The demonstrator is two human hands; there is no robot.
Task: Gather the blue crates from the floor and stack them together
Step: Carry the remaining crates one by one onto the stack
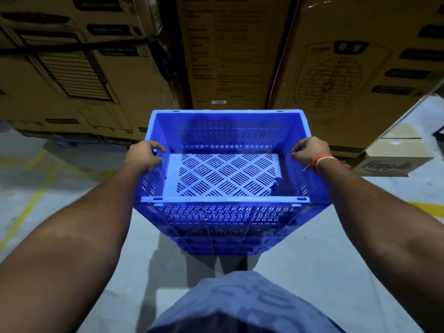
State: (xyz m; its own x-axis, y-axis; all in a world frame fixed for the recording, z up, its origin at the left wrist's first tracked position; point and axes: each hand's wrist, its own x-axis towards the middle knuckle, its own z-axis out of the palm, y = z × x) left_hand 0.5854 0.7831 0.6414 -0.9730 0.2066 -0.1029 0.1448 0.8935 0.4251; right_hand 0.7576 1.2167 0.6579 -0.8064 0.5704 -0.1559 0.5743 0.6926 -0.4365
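A blue slotted plastic crate (225,131) is in front of me at the centre of the view, empty, its perforated floor visible. It sits on top of at least one more blue crate (216,241), whose walls show below its near rim. My left hand (144,156) grips the top crate's left rim. My right hand (311,151), with an orange band at the wrist, grips the right rim. Both arms are stretched forward.
Tall cardboard boxes (230,51) stand in a wall right behind the crates. A smaller open carton (389,162) lies on the floor at the right. The grey concrete floor (336,248) has yellow painted lines (31,203) at the left.
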